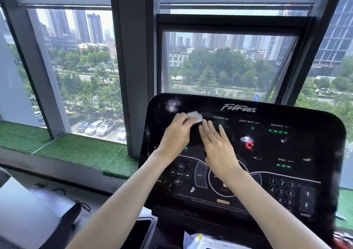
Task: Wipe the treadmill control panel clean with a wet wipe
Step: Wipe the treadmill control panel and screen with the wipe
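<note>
- Window [76,67] at far left, towers and trees beyond it.
- Green turf ledge [86,151] under the window.
- Parked cars [99,127] below, outside.
- Black cable [84,204] on the floor, near left.
- Printed packet [208,242] at near bottom edge.

two hands [176,134], one wipe [195,116], one panel [286,149]

Control panel [286,147], centre right of frame: glossy black plastic, smooth, showing glare patches and smears. Wet wipe [195,116], upper part of the panel: white, soft, crumpled fabric-like sheet. Window sill [86,153], middle left: covered in rough green artificial turf. Window frames [131,58], top centre: matt grey, smooth, metal-looking. Packet [206,242], bottom edge: shiny crinkled plastic film.
</note>
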Available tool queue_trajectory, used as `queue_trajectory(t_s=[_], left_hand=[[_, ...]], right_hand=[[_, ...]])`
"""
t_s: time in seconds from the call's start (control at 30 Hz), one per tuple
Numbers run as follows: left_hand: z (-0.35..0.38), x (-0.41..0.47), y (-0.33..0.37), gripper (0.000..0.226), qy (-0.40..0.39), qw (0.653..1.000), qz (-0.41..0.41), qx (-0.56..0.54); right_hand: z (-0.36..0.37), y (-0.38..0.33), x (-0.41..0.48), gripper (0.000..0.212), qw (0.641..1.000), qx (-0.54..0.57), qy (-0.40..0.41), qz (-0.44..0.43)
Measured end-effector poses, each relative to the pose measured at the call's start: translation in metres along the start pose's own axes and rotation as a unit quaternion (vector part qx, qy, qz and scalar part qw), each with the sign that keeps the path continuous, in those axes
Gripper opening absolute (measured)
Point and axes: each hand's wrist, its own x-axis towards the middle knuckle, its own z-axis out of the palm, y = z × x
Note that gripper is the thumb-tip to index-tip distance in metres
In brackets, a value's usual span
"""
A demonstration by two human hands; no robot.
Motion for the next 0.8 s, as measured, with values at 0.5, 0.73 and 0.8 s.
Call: queue_trajectory(t_s=[0.5,0.73,0.8], left_hand=[[0.023,0.011,0.051,0.028,0.118,0.966,-0.211,-0.094],[0.014,0.012,0.029,0.029,0.189,0.929,-0.302,-0.101],[0.023,0.013,0.044,0.033,0.153,0.946,-0.271,-0.085]], right_hand=[[-0.006,0.051,-0.064,0.081,0.993,0.029,0.034,0.111],[-0.006,0.057,-0.064,0.087,0.995,-0.006,0.0,0.097],[-0.006,0.059,-0.064,0.09,0.996,-0.014,-0.005,0.09]])
